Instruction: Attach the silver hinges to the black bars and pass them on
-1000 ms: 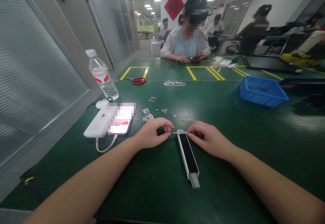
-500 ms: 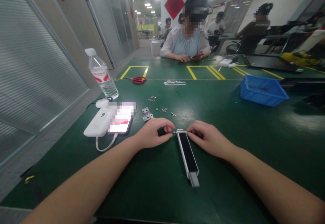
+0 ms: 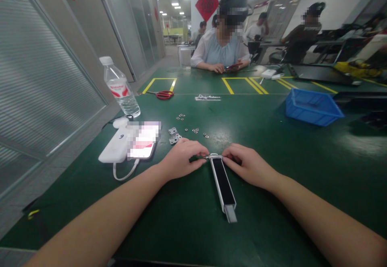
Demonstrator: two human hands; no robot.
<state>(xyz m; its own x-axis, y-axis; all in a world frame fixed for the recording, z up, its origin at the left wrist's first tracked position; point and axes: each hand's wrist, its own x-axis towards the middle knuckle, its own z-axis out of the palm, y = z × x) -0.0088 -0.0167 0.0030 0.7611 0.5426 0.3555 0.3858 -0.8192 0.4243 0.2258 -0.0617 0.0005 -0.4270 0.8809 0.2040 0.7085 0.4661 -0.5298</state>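
Note:
A long, narrow white-framed bar with a black face lies on the green table, a grey tab sticking out of its near end. At its far end, my left hand is closed in a pinch on a small metal pin-like part, which meets the bar's left side. My right hand pinches the same end from the right; its fingertips touch the bar's corner. Beyond my left hand lie grey metal brackets and several small metal rings or nuts.
To the left are a white power bank, a cabled phone and a water bottle. Red-handled scissors and small white pieces lie farther back. A blue bin stands at right; a person sits opposite.
My left hand has shifted very slightly at the end of the bar, still pinching the small metal part. The right hand and the bar look almost unmoved.

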